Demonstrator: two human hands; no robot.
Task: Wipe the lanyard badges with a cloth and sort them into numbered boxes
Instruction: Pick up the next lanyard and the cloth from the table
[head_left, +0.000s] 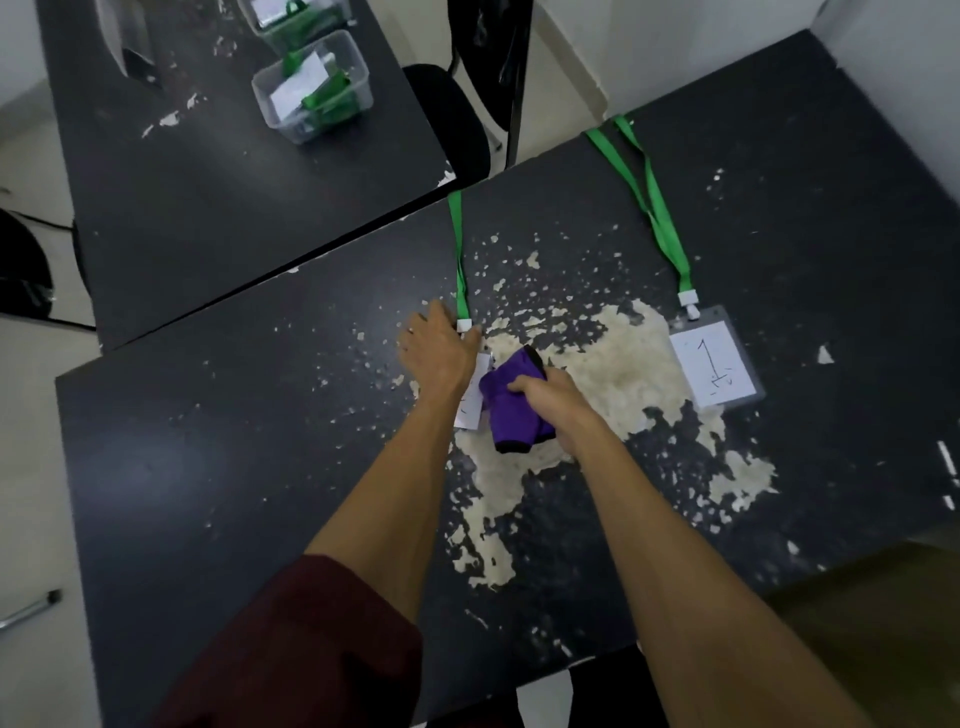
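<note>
Left hand (441, 349) presses badge (466, 411); right hand (551, 401) grips purple cloth (511, 422).

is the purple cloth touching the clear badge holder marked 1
Apart. Head view: peeling tabletop shows between the purple cloth in the right hand and the clear badge holder marked 1.

The cloth (511, 410) is purple with black edging. The left strap (458, 249) and the right strap (657, 208) are bright green with white clips. The badge (711, 361) is a white card, grey-framed, bearing a dark handwritten 1. The table (208, 415) is black, blotched with cream patches. The sleeve (322, 634) is dark red.
</note>
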